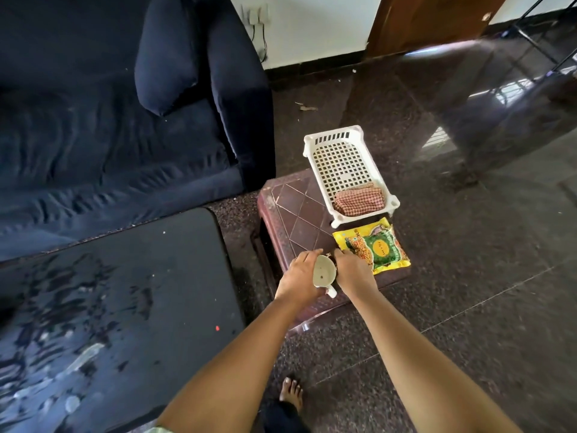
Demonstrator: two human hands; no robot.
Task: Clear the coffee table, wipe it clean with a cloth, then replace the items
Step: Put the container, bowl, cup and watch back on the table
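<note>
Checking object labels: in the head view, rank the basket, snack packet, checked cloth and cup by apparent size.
Largest to smallest:
1. basket
2. snack packet
3. checked cloth
4. cup, partly hidden by the left hand, so unsure.

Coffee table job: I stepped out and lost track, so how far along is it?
Done: the black coffee table holds no items, only crumbs and smears. In hand: the left hand holds a white cup over the brown stool; the right hand reaches by the snack packet. Left: wiping, since the checked cloth lies in the white basket, then replacing items.
</note>
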